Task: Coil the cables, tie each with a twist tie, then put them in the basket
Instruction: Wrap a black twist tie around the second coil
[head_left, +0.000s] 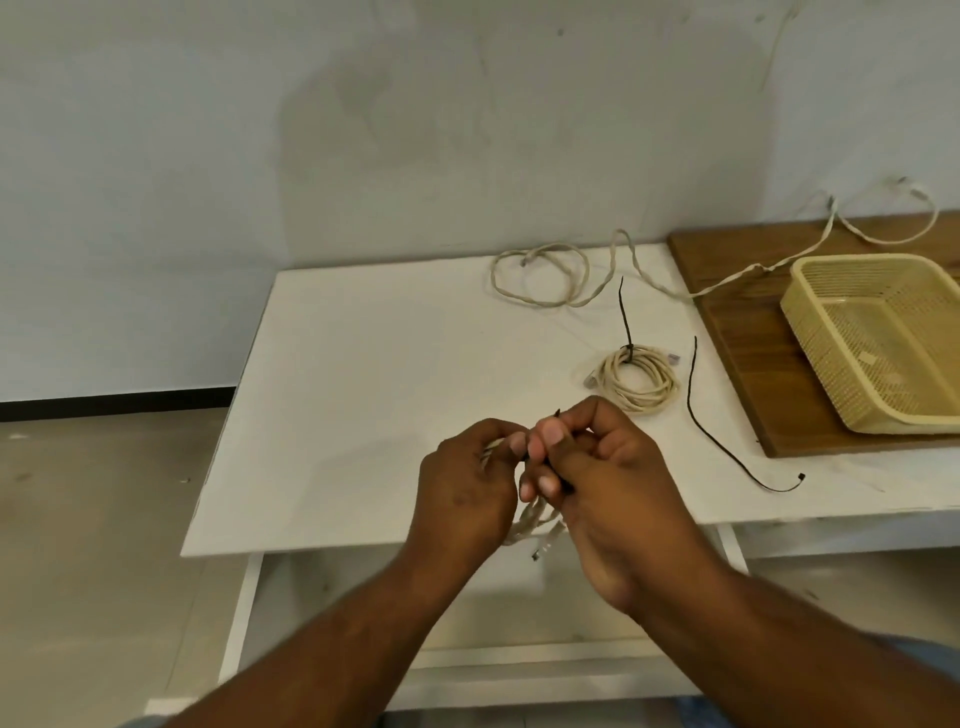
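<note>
**Cream cable, second coil, tie going on**

Cream coil (535, 519) held over the near edge of the tabletop (363, 364), mostly hidden behind both hands. Left hand (467, 488) curled round the bundle. Right hand (608, 478) pinching a black tie (563, 480) against the loops, thumb on top; one tip pokes out above the knuckles.

Judgement: tying step. Keep the left grip firm so the loops don't spring apart, draw the tie snug round all strands, then twist close to the bundle.

Beyond the hands: tied coil (636, 379) on the tabletop. Spare tie (696, 410) lies just right of it. Loose cable (540, 275) at the far edge, trailing onto the wooden board (737, 322). Basket (878, 338) on the board, no cables in it.
</note>
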